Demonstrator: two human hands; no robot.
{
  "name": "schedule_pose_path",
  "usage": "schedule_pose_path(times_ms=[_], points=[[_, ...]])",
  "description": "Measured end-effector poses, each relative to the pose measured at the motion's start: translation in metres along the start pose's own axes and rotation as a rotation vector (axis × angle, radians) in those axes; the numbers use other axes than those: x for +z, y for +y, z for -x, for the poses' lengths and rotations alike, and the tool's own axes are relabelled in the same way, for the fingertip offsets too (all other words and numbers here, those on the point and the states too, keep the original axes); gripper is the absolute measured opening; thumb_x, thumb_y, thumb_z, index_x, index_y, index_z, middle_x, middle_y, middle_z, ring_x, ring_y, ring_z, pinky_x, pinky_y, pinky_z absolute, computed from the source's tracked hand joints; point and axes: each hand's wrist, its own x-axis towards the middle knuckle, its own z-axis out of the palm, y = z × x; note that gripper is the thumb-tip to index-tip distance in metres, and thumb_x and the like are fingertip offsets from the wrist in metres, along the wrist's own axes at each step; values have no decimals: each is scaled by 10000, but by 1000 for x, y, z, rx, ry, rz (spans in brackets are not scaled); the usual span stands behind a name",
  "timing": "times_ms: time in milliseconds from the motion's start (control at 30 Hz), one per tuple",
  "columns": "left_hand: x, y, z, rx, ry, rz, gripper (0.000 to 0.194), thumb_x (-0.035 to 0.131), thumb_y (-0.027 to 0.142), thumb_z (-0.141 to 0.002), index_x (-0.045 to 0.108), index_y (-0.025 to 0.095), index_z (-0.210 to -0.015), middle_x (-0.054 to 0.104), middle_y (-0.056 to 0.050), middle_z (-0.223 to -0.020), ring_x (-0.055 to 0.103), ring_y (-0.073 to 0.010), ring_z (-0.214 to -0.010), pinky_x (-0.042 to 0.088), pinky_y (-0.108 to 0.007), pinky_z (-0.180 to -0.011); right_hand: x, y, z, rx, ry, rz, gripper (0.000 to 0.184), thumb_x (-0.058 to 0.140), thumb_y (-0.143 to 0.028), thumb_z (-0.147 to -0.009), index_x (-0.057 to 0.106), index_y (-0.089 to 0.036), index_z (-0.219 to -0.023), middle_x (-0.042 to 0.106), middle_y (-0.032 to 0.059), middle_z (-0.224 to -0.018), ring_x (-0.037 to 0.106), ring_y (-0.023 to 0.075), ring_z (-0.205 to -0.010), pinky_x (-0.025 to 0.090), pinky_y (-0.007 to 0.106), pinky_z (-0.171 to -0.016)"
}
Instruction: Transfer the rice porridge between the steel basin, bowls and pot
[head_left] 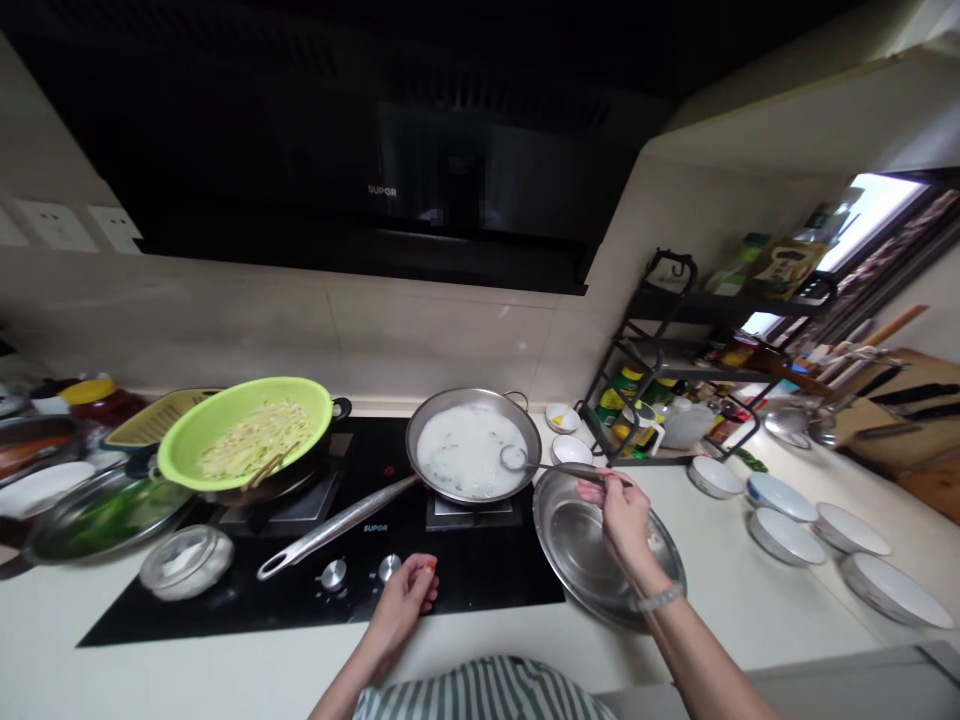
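My right hand (624, 512) is closed around the handle of a ladle (515, 458). The ladle's round bowl rests at the right side of a frying pan (411, 440), in milky white soup (469, 455) with green bits floating in it. Below that hand and forearm sits a wide metal basin (564, 545). My left hand (406, 597) hovers by the stove knobs (389, 568) with its fingers curled. A small orange-red spot shows at its fingertips; what it is I cannot make out. The pan's long handle (337, 528) points toward the front left, apart from my left hand.
On the left, a green colander (169, 455) of pale shreds with chopsticks sits over the other burner. A glass jar (187, 562) stands at the stove's left edge. Several white bowls (787, 537) and a black spice rack (686, 300) occupy the right. The range hood (360, 230) hangs above.
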Motion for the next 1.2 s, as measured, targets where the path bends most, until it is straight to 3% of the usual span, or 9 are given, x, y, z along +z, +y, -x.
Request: schedule_pose_path(times_ms=[167, 333, 500, 633, 733, 833, 933, 1067, 1200], points=[[6, -13, -5, 14, -30, -2, 542, 616, 627, -671, 574, 171, -961, 616, -1, -725, 571, -114, -636, 429, -232, -578, -3, -13, 5, 37, 52, -89, 129, 582, -266, -682, 585, -198, -793, 688, 58, -558, 664, 220, -485, 554, 304, -488], [9, -5, -3, -1, -54, -19, 545, 625, 636, -657, 572, 178, -948, 611, 3, -723, 565, -114, -636, 420, -231, -574, -18, -29, 12, 81, 90, -163, 192, 625, -247, -613, 597, -174, -789, 684, 48, -550, 656, 206, -477, 542, 272, -458], [14, 2, -1, -28, -57, -43, 605, 637, 674, -599, 567, 175, -934, 599, 3, -707, 565, -124, -636, 423, -241, -578, -61, -32, 17, 70, 175, -163, 241, 658, -270, -597, 607, -145, -797, 682, 62, -556, 668, 215, -508, 536, 258, -444], [16, 4, -2, 17, -70, -129, 565, 569, 669, -672, 565, 172, -941, 596, -12, -718, 577, -143, -639, 443, -263, -581, -103, -20, 27, 64, 284, -57, 264, 644, -312, -621, 595, -142, -817, 690, 82, -572, 675, 236, -523, 537, 283, -433], [14, 22, 1, 247, -46, -360, 448, 513, 567, -783, 572, 170, -984, 606, -42, -771, 589, -170, -679, 481, -311, -649, -124, -7, 39, 17, 317, 82, 289, 634, -370, -656, 583, -152, -838, 681, 71, -551, 673, 242, -518, 554, 322, -466], [13, 59, 4, 591, 16, -643, 358, 451, 408, -882, 526, 175, -1144, 598, -103, -1023, 596, -198, -881, 482, -359, -830, -137, 8, 49, -16, 286, 272, 345, 614, -457, -687, 583, -163, -864, 686, 72, -569, 668, 245, -513, 566, 360, -510], [12, 99, -1, 801, 61, -943, 381, 411, 338, -919, 462, 165, -1256, 544, -130, -1161, 530, -235, -1088, 436, -391, -940, -146, 22, 56, -85, 206, 450, 391, 582, -519, -709, 591, -181, -905, 692, 73, -595, 652, 240, -488, 564, 374, -527], [5, 128, -20, 860, 126, -1359, 472, 471, 290, -895, 419, 113, -1330, 499, -179, -1271, 474, -289, -1159, 393, -430, -973, -153, 35, 61, -379, -9, 684, 316, 579, -472, -722, 648, -231, -915, 728, 87, -754, 681, 245, -600, 567, 381, -603], [-7, 135, -36, 802, 191, -1589, 583, 541, 269, -851, 371, 98, -1382, 458, -207, -1333, 414, -317, -1228, 330, -449, -1008, -145, 21, 66, -655, -154, 723, 210, 564, -356, -765, 667, -249, -913, 728, 88, -863, 696, 247, -754, 562, 380, -709]])
